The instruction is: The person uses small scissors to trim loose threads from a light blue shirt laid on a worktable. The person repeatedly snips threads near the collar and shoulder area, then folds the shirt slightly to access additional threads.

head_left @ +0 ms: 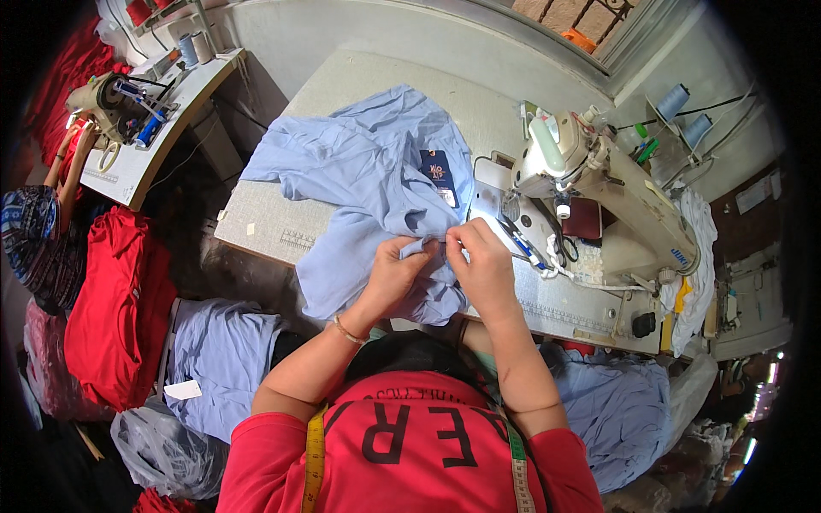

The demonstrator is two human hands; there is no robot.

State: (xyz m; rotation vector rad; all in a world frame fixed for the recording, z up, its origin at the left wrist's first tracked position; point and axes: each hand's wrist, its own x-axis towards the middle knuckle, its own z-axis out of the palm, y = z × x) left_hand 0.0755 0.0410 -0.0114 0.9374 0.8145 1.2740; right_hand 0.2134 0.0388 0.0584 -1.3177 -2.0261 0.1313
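Note:
A light blue garment (368,171) lies bunched over the sewing table and hangs past its front edge. My left hand (396,272) pinches a folded edge of it, fingers closed. Close beside it, my right hand (481,256) is also closed on the garment's edge, thumb and finger pressed together. A dark blue hang tag (438,177) lies on the cloth just beyond my hands. To the right stands a sewing machine (590,167), its needle area apart from the cloth.
Scissors (566,248) and pens (523,239) lie beside the machine. Thread cones (673,101) stand at the right. Blue cloth (218,359) and red cloth (111,308) are piled at the left. A co-worker's hand (81,141) is at another sewing machine (111,103).

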